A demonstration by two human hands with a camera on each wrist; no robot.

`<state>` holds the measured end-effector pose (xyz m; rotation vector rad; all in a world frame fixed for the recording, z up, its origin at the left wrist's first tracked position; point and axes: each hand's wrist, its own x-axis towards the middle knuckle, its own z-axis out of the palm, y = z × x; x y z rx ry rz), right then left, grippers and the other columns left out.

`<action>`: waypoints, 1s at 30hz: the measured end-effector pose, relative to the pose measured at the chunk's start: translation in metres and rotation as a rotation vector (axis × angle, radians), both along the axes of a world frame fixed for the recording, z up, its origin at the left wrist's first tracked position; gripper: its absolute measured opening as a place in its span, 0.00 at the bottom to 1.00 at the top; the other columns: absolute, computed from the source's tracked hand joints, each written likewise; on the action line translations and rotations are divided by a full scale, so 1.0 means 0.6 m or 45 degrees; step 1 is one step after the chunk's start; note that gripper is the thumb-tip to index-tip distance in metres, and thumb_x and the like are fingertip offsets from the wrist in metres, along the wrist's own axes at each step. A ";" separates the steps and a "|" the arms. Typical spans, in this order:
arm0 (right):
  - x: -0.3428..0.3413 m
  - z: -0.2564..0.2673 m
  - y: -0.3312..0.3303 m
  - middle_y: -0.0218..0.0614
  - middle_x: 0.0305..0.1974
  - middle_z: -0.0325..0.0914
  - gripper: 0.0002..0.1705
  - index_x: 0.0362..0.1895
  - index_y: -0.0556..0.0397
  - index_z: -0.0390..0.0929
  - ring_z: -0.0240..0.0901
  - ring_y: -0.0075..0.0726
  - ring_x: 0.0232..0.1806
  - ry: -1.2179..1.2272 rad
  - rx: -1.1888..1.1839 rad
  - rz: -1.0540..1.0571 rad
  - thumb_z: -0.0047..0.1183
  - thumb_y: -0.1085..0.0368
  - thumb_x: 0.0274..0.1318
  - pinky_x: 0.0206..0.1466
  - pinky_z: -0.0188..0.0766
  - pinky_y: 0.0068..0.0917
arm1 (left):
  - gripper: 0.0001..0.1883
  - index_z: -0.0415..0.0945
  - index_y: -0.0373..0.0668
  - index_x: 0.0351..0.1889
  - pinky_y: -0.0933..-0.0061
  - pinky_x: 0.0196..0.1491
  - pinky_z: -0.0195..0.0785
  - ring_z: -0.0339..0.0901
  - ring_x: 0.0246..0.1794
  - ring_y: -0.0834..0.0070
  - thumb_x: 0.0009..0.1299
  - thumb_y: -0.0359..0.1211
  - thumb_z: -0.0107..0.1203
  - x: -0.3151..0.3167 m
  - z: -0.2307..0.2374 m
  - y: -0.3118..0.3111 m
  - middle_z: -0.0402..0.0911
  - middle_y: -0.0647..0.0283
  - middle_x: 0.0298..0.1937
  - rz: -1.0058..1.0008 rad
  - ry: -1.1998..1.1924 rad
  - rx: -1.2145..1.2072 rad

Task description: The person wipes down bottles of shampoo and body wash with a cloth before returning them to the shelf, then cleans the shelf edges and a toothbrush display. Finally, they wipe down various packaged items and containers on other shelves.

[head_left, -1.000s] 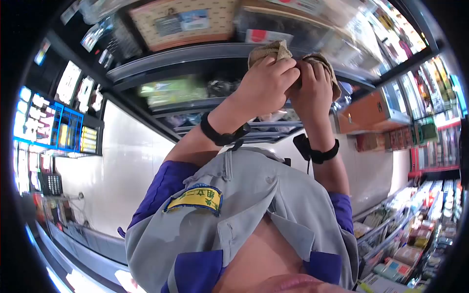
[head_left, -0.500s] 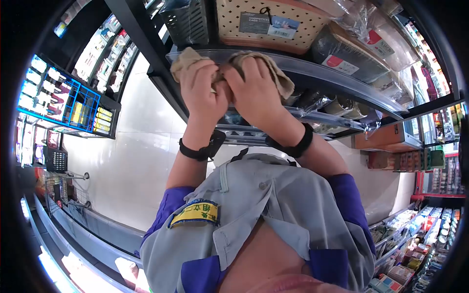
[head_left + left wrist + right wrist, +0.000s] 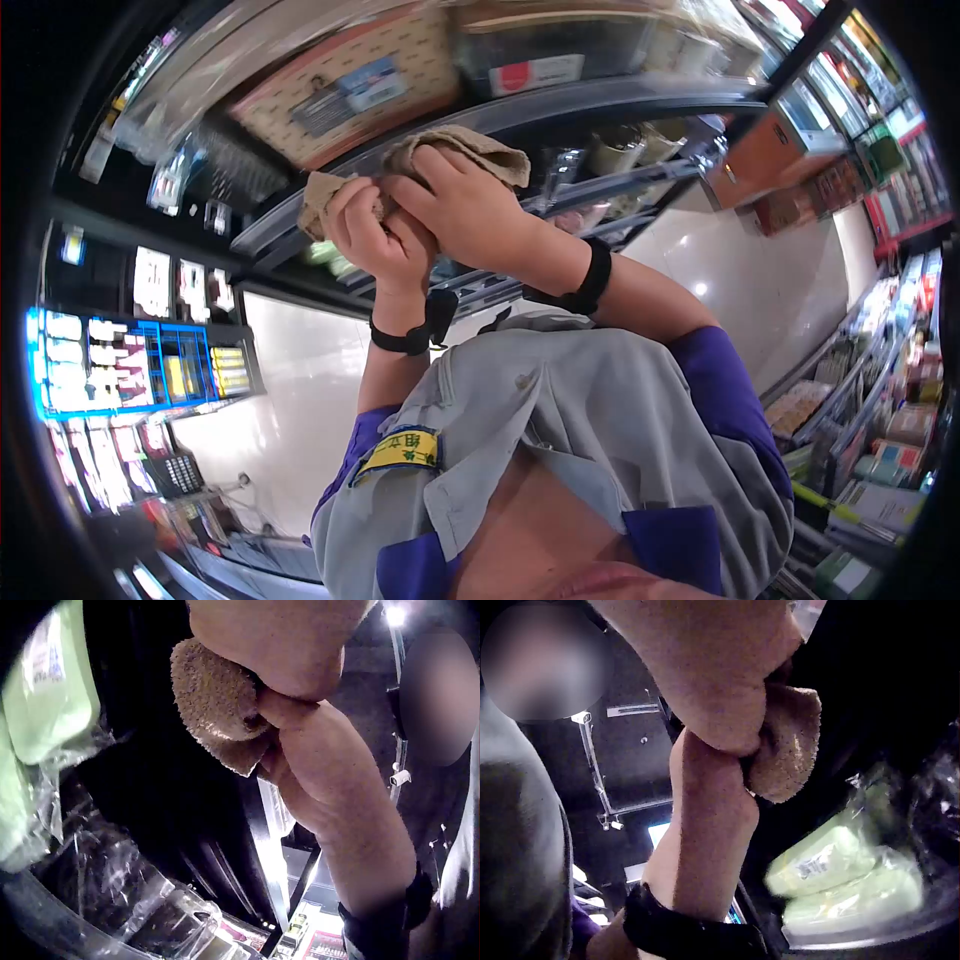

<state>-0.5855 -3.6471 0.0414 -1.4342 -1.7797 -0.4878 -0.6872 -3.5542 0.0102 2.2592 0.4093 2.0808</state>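
In the head view, my left hand [image 3: 368,238] and right hand [image 3: 468,213] are side by side in front of a shelf's front rail [image 3: 610,98]. Bunched tan cloth [image 3: 318,198] sticks out past the curled left fingers, and more tan cloth [image 3: 500,160] is gripped under the right fingers. Whether it is one piece or two, I cannot tell. The hands meet at the thumbs. Rough-textured cloth [image 3: 214,690] shows beside my left hand [image 3: 274,641] in the left wrist view, and a folded end [image 3: 789,746] beside my right hand [image 3: 712,675] in the right wrist view. Contact between cloth and rail is unclear.
A patterned box [image 3: 345,95] and a bin with a red-and-white label [image 3: 537,75] stand on the shelf. Wrapped green packs [image 3: 847,881] lie on a lower level. An orange carton [image 3: 765,150] is at right, a blue wire rack [image 3: 180,365] at left.
Both hands, still holding the cloth, have moved left along the shelf front from a second ago. The head view has also turned and tilted.
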 end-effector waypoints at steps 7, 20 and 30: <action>0.132 -0.005 -0.093 0.42 0.46 0.70 0.26 0.55 0.50 0.74 0.72 0.51 0.48 0.045 0.031 -0.082 0.56 0.65 0.48 0.53 0.71 0.40 | 0.09 0.73 0.39 0.43 0.54 0.48 0.64 0.73 0.42 0.54 0.67 0.31 0.53 0.136 -0.006 -0.070 0.77 0.55 0.47 0.030 0.109 0.209; 0.452 -0.014 -0.314 0.33 0.41 0.70 0.17 0.48 0.44 0.77 0.75 0.42 0.43 0.094 0.153 -0.421 0.54 0.63 0.51 0.41 0.74 0.31 | 0.15 0.72 0.37 0.50 0.52 0.50 0.64 0.74 0.47 0.52 0.74 0.39 0.52 0.475 0.004 -0.299 0.77 0.52 0.52 -0.104 0.312 0.259; 0.579 -0.049 -0.395 0.35 0.42 0.70 0.21 0.52 0.40 0.77 0.68 0.47 0.44 -0.023 0.342 -0.665 0.55 0.61 0.50 0.47 0.70 0.40 | 0.14 0.74 0.41 0.48 0.51 0.51 0.63 0.73 0.49 0.55 0.65 0.35 0.56 0.600 0.001 -0.385 0.74 0.57 0.55 -0.123 0.432 0.365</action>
